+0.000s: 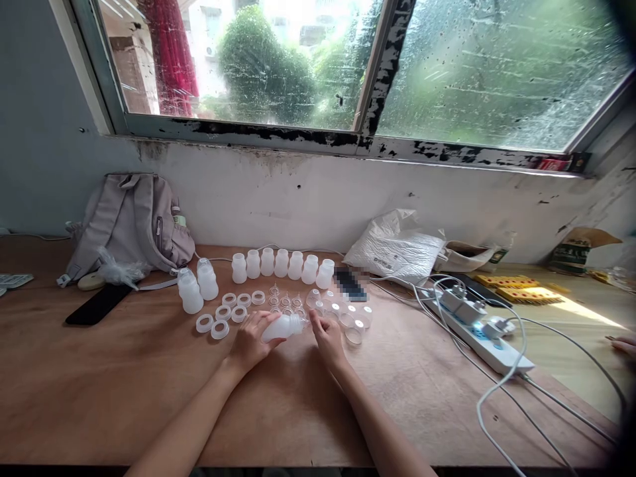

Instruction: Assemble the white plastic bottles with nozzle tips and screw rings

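My left hand (253, 341) is wrapped round a translucent white baby bottle (281, 327), which lies tilted with its neck toward the right. Close to that neck, my right hand (325, 334) has thumb and fingers pinched together; whatever sits between them is too small to make out. Behind the hands are several clear bottle teats (285, 302). White screw rings (220, 329) lie in rows left of my left hand. Several clear domed caps (354, 334) are grouped beside my right hand. A row of upright bottles (281, 264) stands further back, with two more bottles (189, 291) to the left.
A backpack (134, 222) and a black phone (99, 303) are at the left. At the right lie a silver mailing bag (395, 245), a power strip (481, 338) with loose cables, and yellow pieces (527, 289). Another person's hand (625, 344) shows at the right edge.
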